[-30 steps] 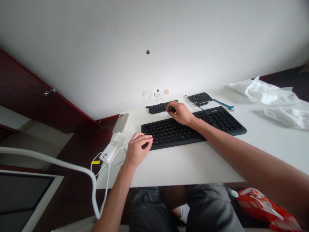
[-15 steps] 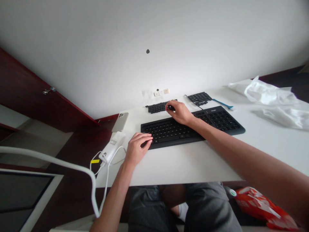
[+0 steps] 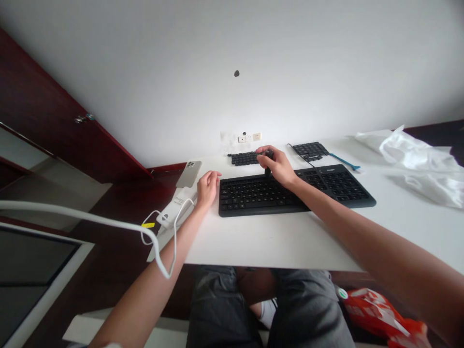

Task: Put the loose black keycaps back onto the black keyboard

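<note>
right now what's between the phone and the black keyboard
The left hand rests on the white desk between the phone and the keyboard's left end. This shows in the head view.

You have 1 keyboard. Behind it: 2 keycap clusters, left cluster and right cluster, plus 1 blue tool. Left of it: 1 phone, 1 charger. Right of it: 1 plastic bag. Your 2 hands: left hand, right hand, 1 dark piece in its grip.
</note>
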A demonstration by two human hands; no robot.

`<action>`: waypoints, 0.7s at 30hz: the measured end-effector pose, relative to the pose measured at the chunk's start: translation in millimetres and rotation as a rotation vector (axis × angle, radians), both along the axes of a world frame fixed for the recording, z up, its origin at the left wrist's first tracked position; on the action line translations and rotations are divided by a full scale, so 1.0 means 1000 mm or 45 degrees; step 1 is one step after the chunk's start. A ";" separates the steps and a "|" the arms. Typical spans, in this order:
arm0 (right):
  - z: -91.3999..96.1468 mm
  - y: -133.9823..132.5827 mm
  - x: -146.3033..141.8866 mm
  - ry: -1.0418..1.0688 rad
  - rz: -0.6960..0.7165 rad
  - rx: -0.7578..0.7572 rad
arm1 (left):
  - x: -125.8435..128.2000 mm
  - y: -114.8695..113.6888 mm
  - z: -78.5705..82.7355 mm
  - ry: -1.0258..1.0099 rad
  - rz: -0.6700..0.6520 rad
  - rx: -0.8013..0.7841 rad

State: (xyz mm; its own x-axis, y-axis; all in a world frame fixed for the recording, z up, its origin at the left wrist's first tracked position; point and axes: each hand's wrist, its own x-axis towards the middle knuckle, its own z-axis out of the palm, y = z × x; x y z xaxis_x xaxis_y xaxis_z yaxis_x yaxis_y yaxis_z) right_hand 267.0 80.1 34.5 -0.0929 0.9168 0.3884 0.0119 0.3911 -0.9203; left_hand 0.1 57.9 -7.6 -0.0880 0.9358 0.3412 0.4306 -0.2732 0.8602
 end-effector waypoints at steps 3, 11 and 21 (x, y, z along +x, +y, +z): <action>0.008 -0.008 -0.014 0.261 0.221 -0.142 | 0.005 0.022 0.002 0.059 0.034 0.043; 0.030 -0.036 -0.057 0.283 1.029 -0.537 | 0.011 0.041 0.005 0.197 0.264 -0.015; 0.020 -0.023 -0.086 0.382 0.974 -0.590 | 0.013 0.043 0.006 0.172 0.307 -0.032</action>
State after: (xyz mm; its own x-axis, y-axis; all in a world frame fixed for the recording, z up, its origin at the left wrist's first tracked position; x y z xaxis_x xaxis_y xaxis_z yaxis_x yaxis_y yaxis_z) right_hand 180.8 57.2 54.3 -0.6888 0.7172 0.1061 -0.3594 -0.2107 -0.9091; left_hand 12.6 100.8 -2.0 -0.2647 0.9017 0.3420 0.5921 -0.1279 0.7956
